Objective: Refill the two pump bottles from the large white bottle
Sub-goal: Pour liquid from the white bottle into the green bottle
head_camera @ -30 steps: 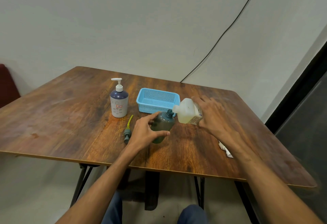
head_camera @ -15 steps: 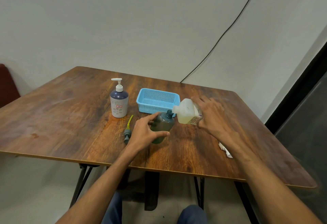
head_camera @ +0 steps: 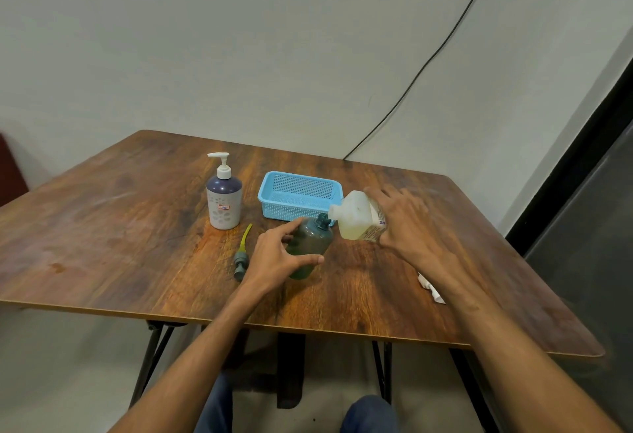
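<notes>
Nothing shifted: our left hand (head_camera: 274, 258) grips green pump bottle (head_camera: 310, 244), right hand (head_camera: 404, 223) grips tilted large white bottle (head_camera: 356, 217), spout at its neck. We judge first refill continuing.

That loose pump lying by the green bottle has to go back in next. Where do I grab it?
Pinch the pump by its thick grey head, the end nearer you, from above and across its sides. It lies flat on the table, so nothing fits under it, and its yellow tube looks too thin and bendy to steer by.
</notes>
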Demonstrator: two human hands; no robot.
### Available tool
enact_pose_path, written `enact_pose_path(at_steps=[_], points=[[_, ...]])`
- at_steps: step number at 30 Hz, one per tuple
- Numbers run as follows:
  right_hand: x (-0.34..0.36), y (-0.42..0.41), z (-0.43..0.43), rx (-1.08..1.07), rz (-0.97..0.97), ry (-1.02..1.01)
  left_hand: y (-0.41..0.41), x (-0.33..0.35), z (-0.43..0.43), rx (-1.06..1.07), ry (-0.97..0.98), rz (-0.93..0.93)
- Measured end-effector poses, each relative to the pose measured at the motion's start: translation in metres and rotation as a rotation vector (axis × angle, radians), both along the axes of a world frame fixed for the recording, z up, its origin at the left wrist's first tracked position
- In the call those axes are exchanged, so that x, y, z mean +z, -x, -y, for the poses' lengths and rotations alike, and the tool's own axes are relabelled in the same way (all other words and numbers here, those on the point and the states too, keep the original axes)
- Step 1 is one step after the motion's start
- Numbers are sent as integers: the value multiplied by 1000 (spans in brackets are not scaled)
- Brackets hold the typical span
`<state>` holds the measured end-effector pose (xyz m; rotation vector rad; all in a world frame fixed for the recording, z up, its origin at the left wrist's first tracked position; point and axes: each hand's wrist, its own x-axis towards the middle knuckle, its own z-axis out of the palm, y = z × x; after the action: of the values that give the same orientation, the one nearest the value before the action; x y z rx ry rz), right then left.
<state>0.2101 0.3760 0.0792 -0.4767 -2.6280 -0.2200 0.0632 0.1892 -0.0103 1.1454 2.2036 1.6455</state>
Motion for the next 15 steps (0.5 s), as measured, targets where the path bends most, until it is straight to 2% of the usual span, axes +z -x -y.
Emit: enact_pose_path(at_steps=[15], points=[[-1, 0, -2, -16, 4, -30, 0, 0, 1, -4, 10, -1]])
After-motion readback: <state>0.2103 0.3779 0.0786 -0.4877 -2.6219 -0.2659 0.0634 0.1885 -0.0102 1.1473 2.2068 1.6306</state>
